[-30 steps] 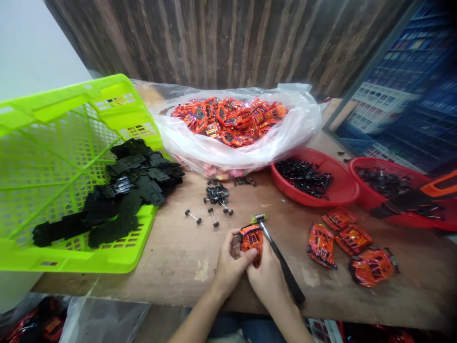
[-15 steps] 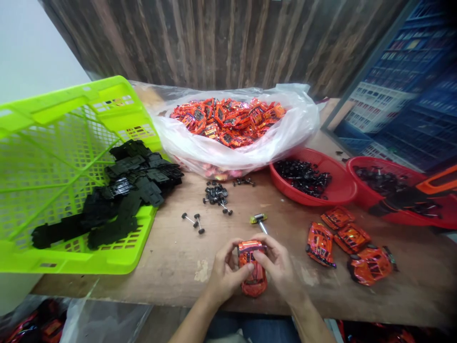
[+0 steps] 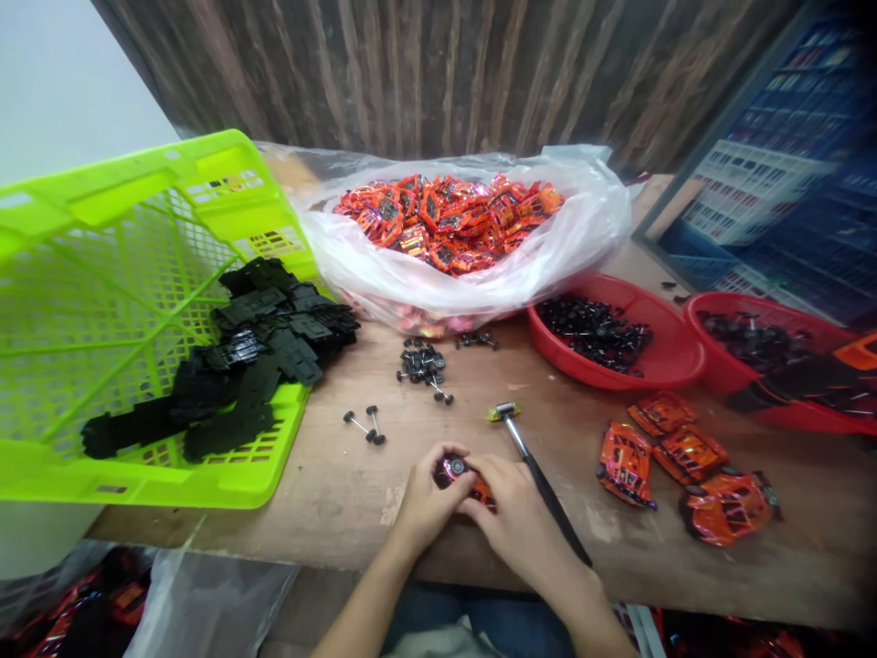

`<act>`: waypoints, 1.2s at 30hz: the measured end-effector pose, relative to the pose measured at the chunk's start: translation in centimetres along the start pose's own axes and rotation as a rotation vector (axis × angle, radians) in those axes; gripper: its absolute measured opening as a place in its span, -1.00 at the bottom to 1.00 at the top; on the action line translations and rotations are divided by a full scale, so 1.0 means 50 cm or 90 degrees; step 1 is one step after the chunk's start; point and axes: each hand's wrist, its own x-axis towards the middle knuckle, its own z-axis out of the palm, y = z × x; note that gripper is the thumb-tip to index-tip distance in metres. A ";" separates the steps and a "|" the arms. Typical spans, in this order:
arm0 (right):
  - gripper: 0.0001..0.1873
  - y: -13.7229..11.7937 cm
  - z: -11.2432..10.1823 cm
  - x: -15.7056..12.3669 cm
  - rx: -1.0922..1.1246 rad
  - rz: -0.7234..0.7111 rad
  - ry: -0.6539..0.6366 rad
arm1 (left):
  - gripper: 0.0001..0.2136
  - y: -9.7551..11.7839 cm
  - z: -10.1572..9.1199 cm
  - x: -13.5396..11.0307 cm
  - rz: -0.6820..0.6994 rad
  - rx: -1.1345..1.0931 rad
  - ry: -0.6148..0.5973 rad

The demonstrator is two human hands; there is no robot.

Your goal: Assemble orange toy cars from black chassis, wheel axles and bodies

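- Hands: our left hand [image 3: 426,501] and right hand [image 3: 519,519] both grip one orange car [image 3: 453,471], held low on the table [image 3: 343,489] near its front edge.
- Hammer [image 3: 541,480] lies just beside the right hand, not gripped.
- Two axles [image 3: 364,426] lie loose to the left.
- Four cars [image 3: 685,466] at right look assembled to us.
- Much seems left: chassis [image 3: 260,356] in the crate [image 3: 137,206] and shells [image 3: 452,215] in the bag [image 3: 480,285].

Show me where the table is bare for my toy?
Bare wood lies between the lime-green plastic crate and the left hand, and between the black-handled hammer and the loose orange car shells. The back is crowded: wheel axles, the clear plastic bag, round red baskets. It and the right hand grip a small orange toy car.
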 end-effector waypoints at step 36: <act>-0.82 0.036 0.041 -0.048 -0.030 -0.068 0.158 | -0.83 -0.003 -0.040 0.005 0.157 0.163 -0.039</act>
